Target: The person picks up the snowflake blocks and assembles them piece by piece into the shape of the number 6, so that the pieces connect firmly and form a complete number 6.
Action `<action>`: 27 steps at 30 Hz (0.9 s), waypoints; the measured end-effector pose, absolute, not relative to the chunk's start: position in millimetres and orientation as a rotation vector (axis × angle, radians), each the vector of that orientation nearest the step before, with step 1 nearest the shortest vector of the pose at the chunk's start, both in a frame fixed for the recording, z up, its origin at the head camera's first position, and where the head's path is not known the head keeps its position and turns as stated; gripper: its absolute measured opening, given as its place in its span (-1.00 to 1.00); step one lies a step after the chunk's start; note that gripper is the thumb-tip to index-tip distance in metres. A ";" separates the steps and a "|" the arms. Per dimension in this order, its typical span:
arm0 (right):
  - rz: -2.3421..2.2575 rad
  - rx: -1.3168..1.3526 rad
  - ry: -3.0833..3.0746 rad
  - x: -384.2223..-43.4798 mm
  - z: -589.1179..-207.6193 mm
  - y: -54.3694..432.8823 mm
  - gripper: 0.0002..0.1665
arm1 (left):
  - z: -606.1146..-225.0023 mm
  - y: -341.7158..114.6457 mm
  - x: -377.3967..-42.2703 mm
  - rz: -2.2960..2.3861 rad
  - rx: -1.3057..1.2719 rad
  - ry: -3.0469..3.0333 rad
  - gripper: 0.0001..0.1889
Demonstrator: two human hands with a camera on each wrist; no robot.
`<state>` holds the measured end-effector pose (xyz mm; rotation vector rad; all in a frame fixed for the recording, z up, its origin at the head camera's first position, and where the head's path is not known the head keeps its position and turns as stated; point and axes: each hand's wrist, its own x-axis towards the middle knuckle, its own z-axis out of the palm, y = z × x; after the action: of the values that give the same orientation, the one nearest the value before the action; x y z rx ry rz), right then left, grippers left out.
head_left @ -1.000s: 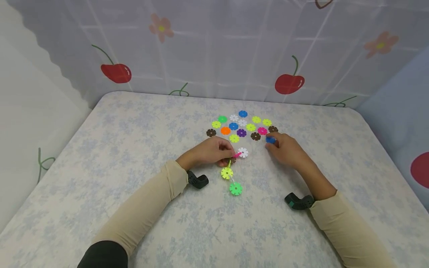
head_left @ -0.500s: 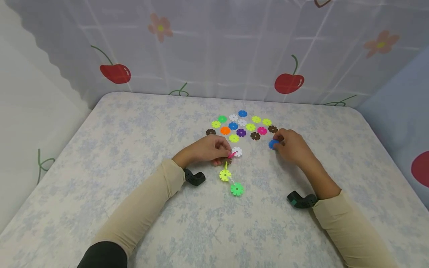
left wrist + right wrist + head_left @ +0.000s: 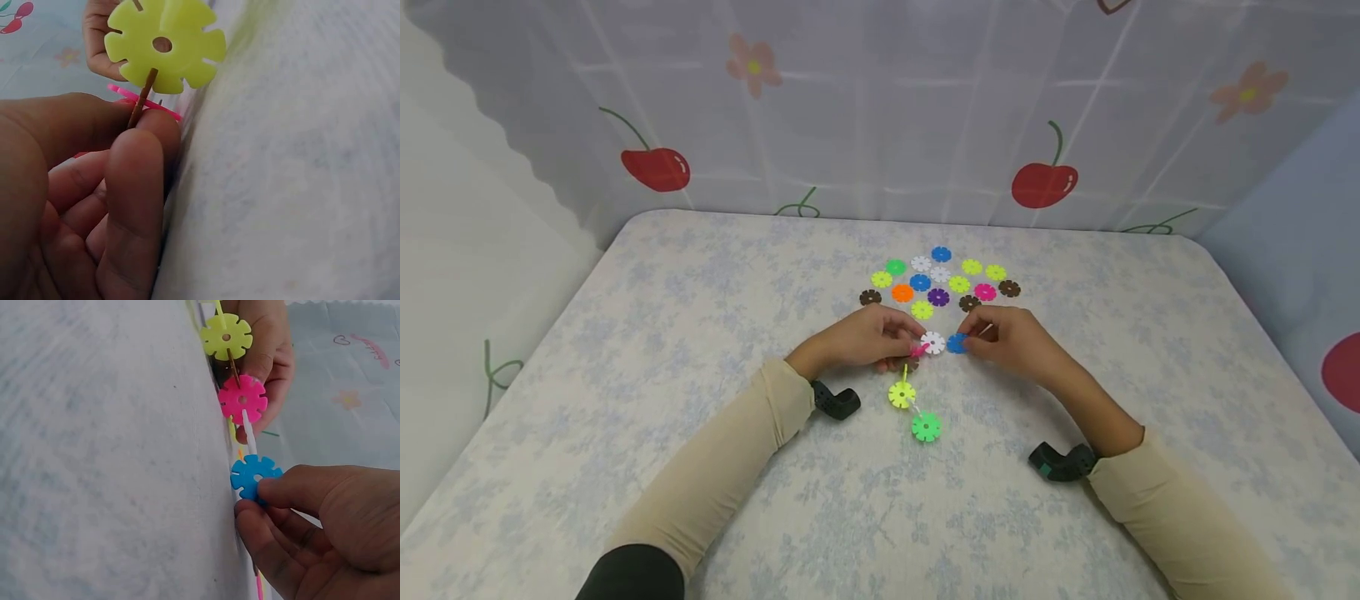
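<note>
In the head view my left hand [image 3: 867, 337] pinches a chain of notched interlocking discs near its brown disc [image 3: 141, 103] and pink disc [image 3: 242, 399]. A white disc [image 3: 933, 342] is slotted onto the pink one and points right. Down toward me hang a yellow disc [image 3: 902, 394] and a green disc [image 3: 927, 427]. My right hand [image 3: 1018, 340] pinches a blue disc [image 3: 249, 477] between thumb and fingers. That blue disc lies right beside the white disc's edge; whether their slots engage, I cannot tell.
Beyond the hands, several loose discs lie flat on the patterned tablecloth [image 3: 737, 275], among them an orange disc [image 3: 902, 293], a purple disc [image 3: 937, 297] and a brown disc [image 3: 1010, 288]. A printed curtain [image 3: 865, 108] closes off the back edge.
My right hand has picked the blue disc off the right side of the group and carried it left to the white disc. The left hand shifted slightly left with the chain.
</note>
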<state>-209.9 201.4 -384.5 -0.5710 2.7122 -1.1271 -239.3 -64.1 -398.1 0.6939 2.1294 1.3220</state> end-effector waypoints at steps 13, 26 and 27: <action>-1.066 -0.661 2.784 -205.6 -382.4 194.8 -0.88 | -400.9 -63.7 -241.5 1.335 0.666 2.116 -0.70; -1.001 -0.815 2.821 -202.2 -379.6 188.5 -0.85 | -403.6 -65.1 -242.6 1.369 0.699 2.064 -0.70; -0.999 -0.830 2.820 -202.0 -379.5 188.0 -0.86 | -403.3 -64.7 -242.4 1.367 0.707 2.063 -0.69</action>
<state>-202.0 188.0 -379.5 -0.8297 2.8201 -0.9991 -242.4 -64.7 -403.3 0.7071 2.0628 1.3669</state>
